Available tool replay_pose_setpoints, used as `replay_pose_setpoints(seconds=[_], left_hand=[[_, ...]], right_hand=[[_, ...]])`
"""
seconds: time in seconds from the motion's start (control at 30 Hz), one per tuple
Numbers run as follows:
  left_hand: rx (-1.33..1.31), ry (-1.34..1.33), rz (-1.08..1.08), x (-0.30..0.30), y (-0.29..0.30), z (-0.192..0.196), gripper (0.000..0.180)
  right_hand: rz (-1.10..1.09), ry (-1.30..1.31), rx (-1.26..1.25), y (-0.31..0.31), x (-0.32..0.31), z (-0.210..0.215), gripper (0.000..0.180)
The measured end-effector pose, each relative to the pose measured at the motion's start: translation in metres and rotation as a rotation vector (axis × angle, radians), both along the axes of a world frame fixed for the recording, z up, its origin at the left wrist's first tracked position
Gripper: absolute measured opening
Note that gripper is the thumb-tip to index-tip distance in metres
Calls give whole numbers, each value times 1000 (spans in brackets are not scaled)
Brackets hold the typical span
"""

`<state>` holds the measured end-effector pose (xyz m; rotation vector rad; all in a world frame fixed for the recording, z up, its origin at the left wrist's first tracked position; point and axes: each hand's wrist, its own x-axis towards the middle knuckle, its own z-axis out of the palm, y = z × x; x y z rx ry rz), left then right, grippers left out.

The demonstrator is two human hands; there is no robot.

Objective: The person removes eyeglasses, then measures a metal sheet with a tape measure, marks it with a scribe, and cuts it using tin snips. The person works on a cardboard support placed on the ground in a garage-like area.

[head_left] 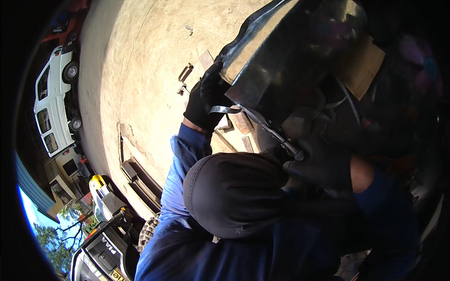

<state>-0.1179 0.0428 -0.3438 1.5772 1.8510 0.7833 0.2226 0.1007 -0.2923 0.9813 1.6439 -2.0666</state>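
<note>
In a black glove, my left hand (208,96) is closed round the lower left edge of a large dark, shiny panel (276,70). Tan board-like faces (255,44) show along the panel's side. A curved silver strip (224,109) lies beside that wrist. My right hand (321,166), gloved in black too, is closed at the dark end of a slim metal rod (272,131) slanting beneath the panel. Deep shade blurs its fingers. A black cap-like cloth dome (234,194) between my blue-sleeved arms hides what lies under it.
A braided hose (350,104) hangs right of the panel. Flat blocks (243,122) and small metal pieces (185,72) lie on the concrete floor (145,61). Metal channels (140,185) lie left of my arm. A white van (54,100) and another vehicle (103,253) stand at left.
</note>
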Motion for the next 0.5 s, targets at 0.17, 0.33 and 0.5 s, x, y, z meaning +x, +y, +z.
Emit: replay_pose_setpoints(seconds=[0.17, 0.33, 0.5], left_hand=[[19, -211, 15, -1, 3, -3, 84], [-122, -620, 293, 7, 15, 9, 87], [-96, -1025, 574, 18, 17, 5, 92]], right_hand=[[8, -16, 19, -13, 15, -6, 75], [99, -31, -34, 5, 3, 7, 65], [160, -148, -70, 27, -4, 29, 60]])
